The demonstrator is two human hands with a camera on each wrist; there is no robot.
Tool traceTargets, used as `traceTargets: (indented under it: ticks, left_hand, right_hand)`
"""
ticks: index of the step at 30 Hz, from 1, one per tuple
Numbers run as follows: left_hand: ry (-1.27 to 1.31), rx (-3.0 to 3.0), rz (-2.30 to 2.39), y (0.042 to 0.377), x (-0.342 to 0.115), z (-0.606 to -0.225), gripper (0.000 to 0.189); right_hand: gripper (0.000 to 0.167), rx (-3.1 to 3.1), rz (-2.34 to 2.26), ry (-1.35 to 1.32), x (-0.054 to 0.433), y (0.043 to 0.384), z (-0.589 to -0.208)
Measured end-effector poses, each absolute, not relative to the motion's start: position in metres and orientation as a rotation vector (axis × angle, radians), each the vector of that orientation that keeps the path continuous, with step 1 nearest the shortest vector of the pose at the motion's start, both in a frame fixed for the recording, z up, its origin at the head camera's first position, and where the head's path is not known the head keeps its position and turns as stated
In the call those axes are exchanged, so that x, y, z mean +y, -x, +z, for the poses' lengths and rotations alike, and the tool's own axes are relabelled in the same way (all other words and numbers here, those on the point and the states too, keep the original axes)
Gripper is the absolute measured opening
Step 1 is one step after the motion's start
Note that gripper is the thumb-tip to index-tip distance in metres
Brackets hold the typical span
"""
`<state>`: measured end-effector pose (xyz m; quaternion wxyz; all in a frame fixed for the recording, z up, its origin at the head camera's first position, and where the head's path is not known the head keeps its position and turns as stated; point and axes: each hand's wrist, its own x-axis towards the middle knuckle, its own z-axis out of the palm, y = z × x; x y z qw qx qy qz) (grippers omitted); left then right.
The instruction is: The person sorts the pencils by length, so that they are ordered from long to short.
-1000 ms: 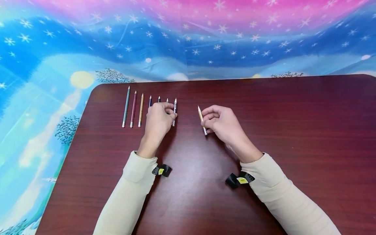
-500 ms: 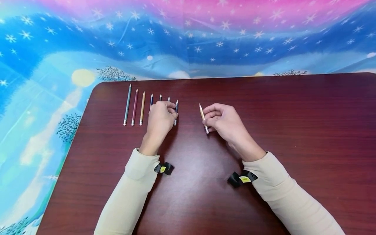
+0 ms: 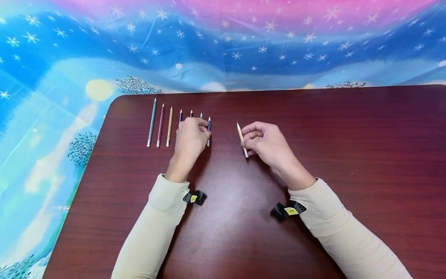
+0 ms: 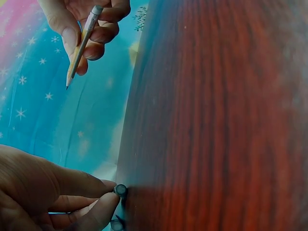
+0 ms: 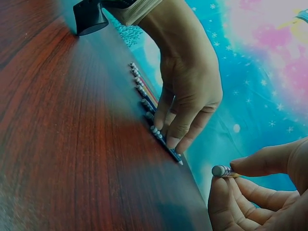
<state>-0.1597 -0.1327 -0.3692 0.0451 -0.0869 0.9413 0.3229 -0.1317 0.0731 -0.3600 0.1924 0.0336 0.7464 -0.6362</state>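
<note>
My left hand (image 3: 191, 141) pinches a dark patterned pencil (image 3: 209, 131) at the right end of a row on the table. This pencil lies point away from me, its round end between thumb and finger in the left wrist view. My right hand (image 3: 270, 141) holds a short yellow pencil (image 3: 241, 135) between thumb and fingers, tip pointing away and slightly left, a gap to the right of the row. A teal pencil (image 3: 151, 122), a dark pink pencil (image 3: 160, 124) and a yellow-orange pencil (image 3: 169, 126) lie at the left. My left hand partly hides several darker pencils.
The dark red-brown wooden table (image 3: 230, 232) has its far edge just beyond the pencils. Behind it hangs a cloth (image 3: 278, 46) with snowflakes. A black wrist camera (image 3: 200, 198) sits on the left cuff, another black camera (image 3: 278, 212) on the right.
The scene has shifted slightly upward in the head view. The pencil at my left fingers shows a darker side than one second ago. Both hands have otherwise barely moved.
</note>
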Motion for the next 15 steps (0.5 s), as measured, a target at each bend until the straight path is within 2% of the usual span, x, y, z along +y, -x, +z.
traceTargets:
  ticks: [15]
  left_hand:
    - [0.235, 2.889, 0.982, 0.1592, -0.1335, -0.3694, 0.02]
  right_hand:
    - [0.029, 2.097, -1.787, -0.09, 0.0722, 0.1319, -0.3624]
